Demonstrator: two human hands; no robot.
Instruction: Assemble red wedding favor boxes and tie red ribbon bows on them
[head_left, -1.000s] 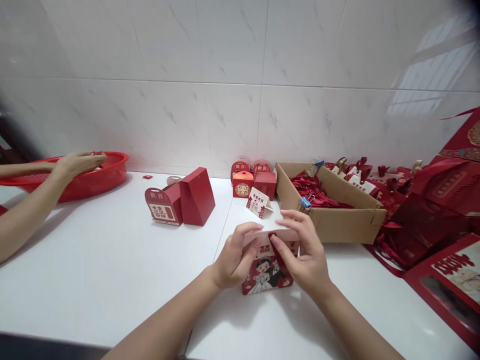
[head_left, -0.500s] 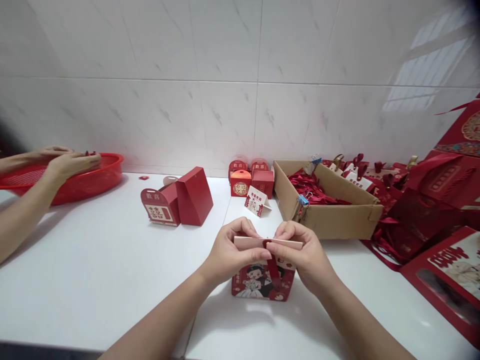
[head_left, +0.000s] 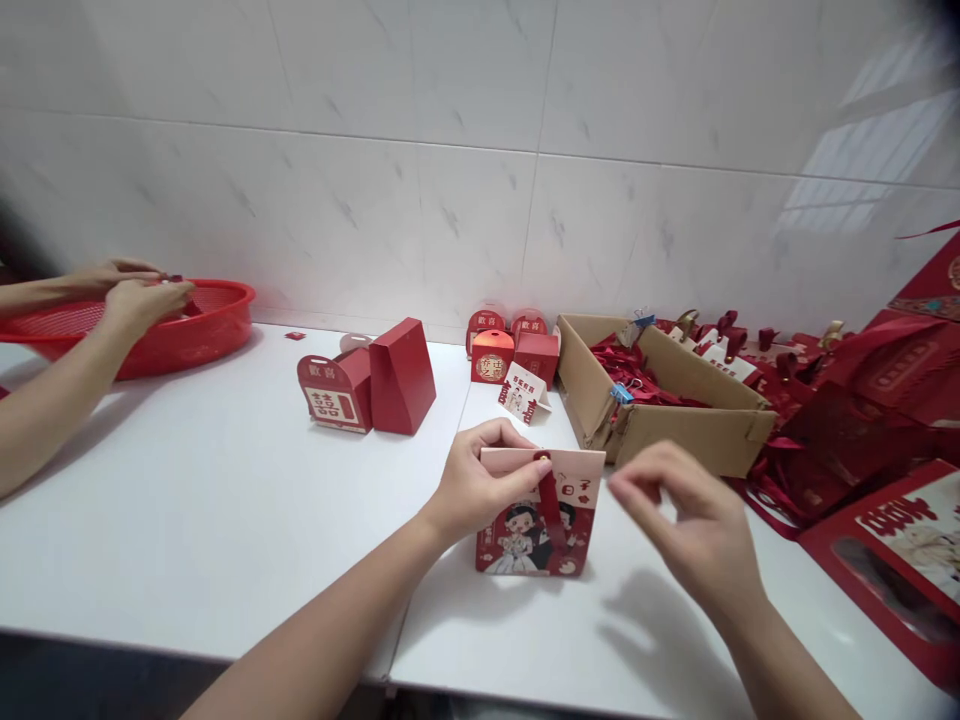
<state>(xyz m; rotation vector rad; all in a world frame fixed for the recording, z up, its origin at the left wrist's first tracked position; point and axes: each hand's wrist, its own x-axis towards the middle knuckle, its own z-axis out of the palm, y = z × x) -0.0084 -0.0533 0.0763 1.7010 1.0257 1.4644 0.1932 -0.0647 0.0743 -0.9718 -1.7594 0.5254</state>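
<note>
A small red and cream gift box [head_left: 517, 540] printed with a cartoon couple stands upright on the white table. My left hand [head_left: 484, 485] pinches its flat cream top edge, thumb in front and fingers behind. A dark red ribbon [head_left: 551, 510] hangs down the box front from a small round fastening by my thumb tip. My right hand [head_left: 697, 520] is in the air just right of the box, apart from it. Its thumb and forefinger tips come together, slightly blurred; anything between them is too small to make out.
A cardboard box [head_left: 690, 435] of red ribbons stands behind, with red gift bags [head_left: 862, 400] to its right. Small red boxes [head_left: 405, 380] and a folded card [head_left: 523, 393] sit further back. At left, another person's hands [head_left: 142, 300] work over a red basket [head_left: 217, 335].
My right hand has let go of the box top and moved right. My left hand keeps its grip, and the box front now shows more fully. The view has shifted slightly.
</note>
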